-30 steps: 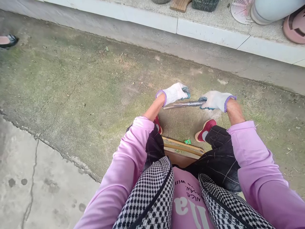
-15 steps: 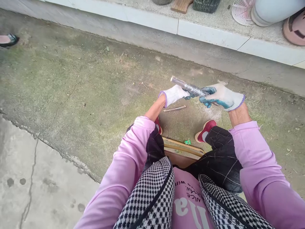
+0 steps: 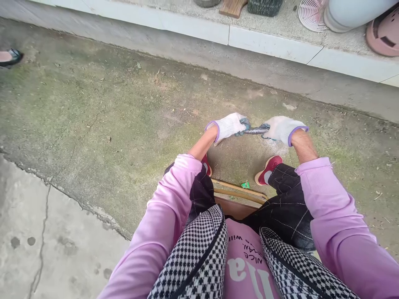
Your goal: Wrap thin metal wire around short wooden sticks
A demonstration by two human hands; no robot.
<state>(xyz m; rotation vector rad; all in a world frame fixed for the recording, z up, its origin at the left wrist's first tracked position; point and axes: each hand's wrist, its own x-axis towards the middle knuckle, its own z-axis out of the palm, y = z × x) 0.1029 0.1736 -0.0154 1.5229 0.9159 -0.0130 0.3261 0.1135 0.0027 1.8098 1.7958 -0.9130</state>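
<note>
I sit on a low wooden stool (image 3: 240, 193) with both arms stretched out over the mossy ground. Both hands wear white knit gloves with blue-green coated palms. My left hand (image 3: 229, 124) and my right hand (image 3: 282, 128) are each closed round one end of a short silvery ridged metal rod (image 3: 254, 131). The rod lies level between the two fists, just above the ground in front of my red shoes (image 3: 268, 169). The ends of the rod are hidden inside the gloves.
A raised concrete kerb (image 3: 268, 45) runs along the back, carrying a pink basket (image 3: 313, 14), a pale tub (image 3: 352, 12) and a pink round object (image 3: 385, 33). Another person's foot in a dark shoe (image 3: 9, 56) shows at the far left. A crack (image 3: 77, 199) borders a lower concrete slab.
The rod was lifted and tilted up to the left in my right hand half a second ago; now it is lowered, level, and gripped at both ends. The thin stick on the ground is hidden.
</note>
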